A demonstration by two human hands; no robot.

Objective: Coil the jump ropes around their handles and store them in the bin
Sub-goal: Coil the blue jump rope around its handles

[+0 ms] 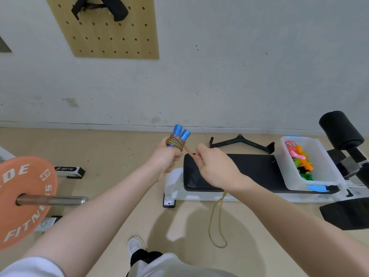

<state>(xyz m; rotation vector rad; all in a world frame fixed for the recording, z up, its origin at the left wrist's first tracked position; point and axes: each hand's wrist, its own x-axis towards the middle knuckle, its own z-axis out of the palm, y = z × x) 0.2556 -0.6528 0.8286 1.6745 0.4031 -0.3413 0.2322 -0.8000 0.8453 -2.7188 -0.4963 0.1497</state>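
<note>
A black-padded weight bench [249,170] on a white frame lies low on the tan floor, just out from the wall. Behind the bench, between it and the baseboard, rests a black cable-machine bar attachment [242,141]. At the bench's right end stands a black foam roller pad [339,129]. Well to the bench's left, an orange bumper plate [24,198] sits on a steel barbell sleeve [60,200] — white lettering reads partly "FITN". High on the wall, up and left of the bench, hangs a wooden pegboard [111,37] carrying a black strap [99,7]. A wall socket [72,102] sits lower — left of the bench.
</note>
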